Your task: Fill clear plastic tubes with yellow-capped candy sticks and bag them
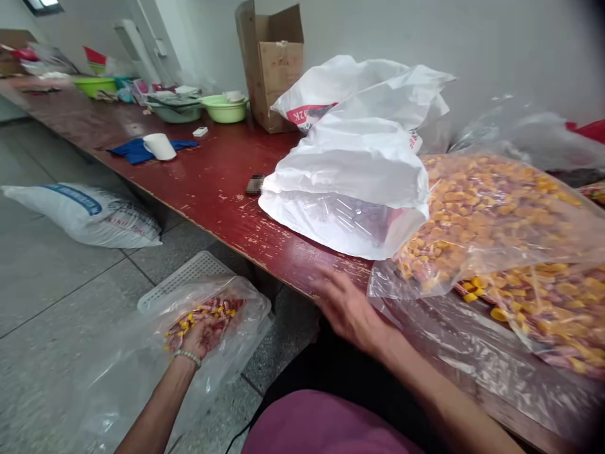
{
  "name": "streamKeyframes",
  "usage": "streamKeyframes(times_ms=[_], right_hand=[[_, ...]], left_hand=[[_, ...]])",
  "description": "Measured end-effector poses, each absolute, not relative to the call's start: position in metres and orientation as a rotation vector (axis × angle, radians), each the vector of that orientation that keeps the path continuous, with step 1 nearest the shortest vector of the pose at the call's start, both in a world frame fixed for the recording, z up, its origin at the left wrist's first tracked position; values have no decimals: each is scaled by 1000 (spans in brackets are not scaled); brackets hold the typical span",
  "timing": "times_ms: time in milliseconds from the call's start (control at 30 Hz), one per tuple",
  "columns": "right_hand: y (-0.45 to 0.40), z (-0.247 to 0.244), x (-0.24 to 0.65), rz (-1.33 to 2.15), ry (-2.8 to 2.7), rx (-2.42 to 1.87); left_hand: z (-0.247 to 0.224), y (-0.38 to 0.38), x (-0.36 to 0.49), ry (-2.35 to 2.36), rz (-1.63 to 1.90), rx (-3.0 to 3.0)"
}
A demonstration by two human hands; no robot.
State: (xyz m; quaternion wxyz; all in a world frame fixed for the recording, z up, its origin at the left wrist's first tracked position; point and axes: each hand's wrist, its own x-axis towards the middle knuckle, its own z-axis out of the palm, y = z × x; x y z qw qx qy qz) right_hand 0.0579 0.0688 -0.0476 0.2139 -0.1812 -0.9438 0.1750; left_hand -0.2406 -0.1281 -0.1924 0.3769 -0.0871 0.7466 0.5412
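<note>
My left hand (202, 337), with a beaded bracelet at the wrist, reaches down into a clear plastic bag (253, 296) low beside the table. It touches a heap of small pink pieces with yellow caps (208, 312); its fingers are partly lost among them, so their grip is unclear. At the front edge of the red table, my right hand (347, 309) is slightly blurred, its fingers stretched out and nothing visible in them. Closest beyond it lies an open white sack (307, 221) holding clear tube-like pieces (350, 214).
Large clear bags of yellow-capped pieces (501, 214) cover the table's right side. A cardboard box (281, 75), a green basin (225, 110) and a white mug (159, 147) stand farther back on the worn red table (217, 183). A filled sack (89, 214) lies on the floor.
</note>
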Motion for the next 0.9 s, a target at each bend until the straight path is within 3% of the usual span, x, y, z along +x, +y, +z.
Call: streamKeyframes(times_ms=[133, 267, 500, 700, 900], right_hand=[[169, -33, 62, 55, -2619, -1143], [230, -37, 53, 5, -2631, -1476], [220, -61, 41, 46, -2677, -1376], [189, -69, 61, 67, -2653, -1229], [146, -87, 77, 254, -2381, -945]], left_hand=[[-174, -115, -194, 1899, 1486, -107], [-126, -74, -160, 1953, 1675, 633], [-57, 68, -127, 1974, 1368, 1786], [-61, 185, -113, 1898, 679, 2425], [-65, 242, -114, 1851, 468, 2546]])
